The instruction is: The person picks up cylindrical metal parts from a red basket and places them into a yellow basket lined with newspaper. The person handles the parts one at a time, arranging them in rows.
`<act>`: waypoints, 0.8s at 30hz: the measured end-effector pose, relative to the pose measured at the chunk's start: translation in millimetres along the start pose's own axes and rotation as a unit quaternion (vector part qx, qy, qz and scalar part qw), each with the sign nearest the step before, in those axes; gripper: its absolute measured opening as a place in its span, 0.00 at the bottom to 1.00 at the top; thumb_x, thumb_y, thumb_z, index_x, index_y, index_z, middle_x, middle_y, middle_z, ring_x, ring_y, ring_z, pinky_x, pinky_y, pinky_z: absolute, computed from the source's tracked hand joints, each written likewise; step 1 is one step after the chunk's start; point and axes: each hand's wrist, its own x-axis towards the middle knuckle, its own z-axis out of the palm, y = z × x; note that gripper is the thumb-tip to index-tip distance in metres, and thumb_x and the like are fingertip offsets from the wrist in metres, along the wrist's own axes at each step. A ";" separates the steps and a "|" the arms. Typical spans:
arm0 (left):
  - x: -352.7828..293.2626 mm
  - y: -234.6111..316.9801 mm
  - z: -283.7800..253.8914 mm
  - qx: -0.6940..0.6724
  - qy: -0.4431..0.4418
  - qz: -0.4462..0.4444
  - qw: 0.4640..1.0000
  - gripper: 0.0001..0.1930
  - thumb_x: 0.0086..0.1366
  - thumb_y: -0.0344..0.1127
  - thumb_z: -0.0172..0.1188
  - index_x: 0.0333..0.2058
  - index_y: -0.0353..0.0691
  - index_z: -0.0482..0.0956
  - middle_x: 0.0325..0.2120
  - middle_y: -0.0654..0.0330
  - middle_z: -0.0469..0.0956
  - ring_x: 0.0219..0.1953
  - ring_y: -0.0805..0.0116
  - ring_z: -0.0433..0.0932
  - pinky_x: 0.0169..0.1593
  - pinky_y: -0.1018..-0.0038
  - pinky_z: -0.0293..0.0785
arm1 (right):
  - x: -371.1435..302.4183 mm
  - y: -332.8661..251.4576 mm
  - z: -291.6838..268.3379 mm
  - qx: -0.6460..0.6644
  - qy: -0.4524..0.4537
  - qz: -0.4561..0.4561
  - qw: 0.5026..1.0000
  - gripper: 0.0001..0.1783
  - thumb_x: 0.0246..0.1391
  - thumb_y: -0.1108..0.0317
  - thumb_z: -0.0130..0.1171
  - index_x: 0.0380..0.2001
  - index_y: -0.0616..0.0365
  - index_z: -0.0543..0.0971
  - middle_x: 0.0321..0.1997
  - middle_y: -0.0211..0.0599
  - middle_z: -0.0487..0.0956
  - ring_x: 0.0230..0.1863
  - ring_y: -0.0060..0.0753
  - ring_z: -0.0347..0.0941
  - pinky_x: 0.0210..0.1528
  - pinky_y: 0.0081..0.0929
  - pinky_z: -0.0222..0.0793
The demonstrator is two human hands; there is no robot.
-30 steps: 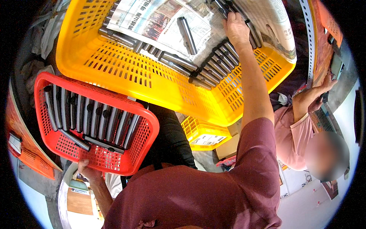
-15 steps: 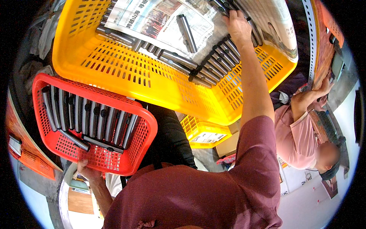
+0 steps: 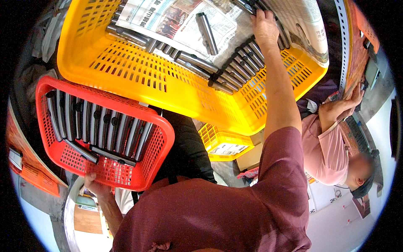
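Observation:
My left hand [image 3: 96, 185] grips the near rim of a red plastic basket [image 3: 163, 145], its fingers partly hidden beneath. Inside this basket stands a row of dark, shiny metal tubes [image 3: 99, 126] with black fittings, and a couple more lie across the near side. My right hand [image 3: 266, 32] reaches into a large yellow crate [image 3: 168, 98], its fingers curled over a dark metal tube [image 3: 244, 6] at the far right; the fingertips are partly hidden. More tubes line the crate's sides, and a single tube [image 3: 207, 34] lies on the newspaper [image 3: 170, 19] in the middle.
Below the big crate is a smaller yellow crate [image 3: 228, 147] beside cardboard. At the right, a person in a pink shirt [image 3: 325, 147] works with both hands close together. Orange baskets [image 3: 40, 179] show at the left edge. A perforated metal upright [image 3: 344, 46] rises beyond the crate.
My right hand has shifted slightly right and nearer among the tubes. The red basket has tilted a little in my left hand. The other person's head and arms have moved.

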 end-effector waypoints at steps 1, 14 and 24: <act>1.2 -0.1 -2.9 0.002 0.003 0.002 1.000 0.35 0.41 0.33 0.52 0.54 0.34 0.67 0.49 0.52 0.73 0.50 0.52 0.73 0.55 0.55 0.70 | -0.5 0.6 -0.6 0.004 -0.013 0.004 1.000 0.15 0.56 0.55 0.55 0.42 0.51 0.73 0.43 0.46 0.73 0.41 0.53 0.74 0.38 0.47 0.74; 0.6 -2.5 7.9 0.001 0.003 0.009 1.000 0.36 0.42 0.34 0.56 0.56 0.35 0.65 0.49 0.50 0.73 0.49 0.49 0.74 0.53 0.51 0.72 | 13.3 6.3 -8.3 -0.038 -0.056 -0.016 0.998 0.15 0.56 0.53 0.55 0.36 0.53 0.74 0.39 0.46 0.75 0.40 0.53 0.75 0.37 0.47 0.75; 1.2 -3.8 7.8 0.013 -0.012 0.018 1.000 0.36 0.44 0.34 0.54 0.56 0.34 0.65 0.49 0.51 0.73 0.49 0.51 0.74 0.55 0.53 0.71 | 16.8 8.0 -4.7 0.006 -0.025 -0.031 0.999 0.05 0.48 0.68 0.55 0.28 0.56 0.71 0.29 0.47 0.75 0.28 0.52 0.75 0.30 0.45 0.71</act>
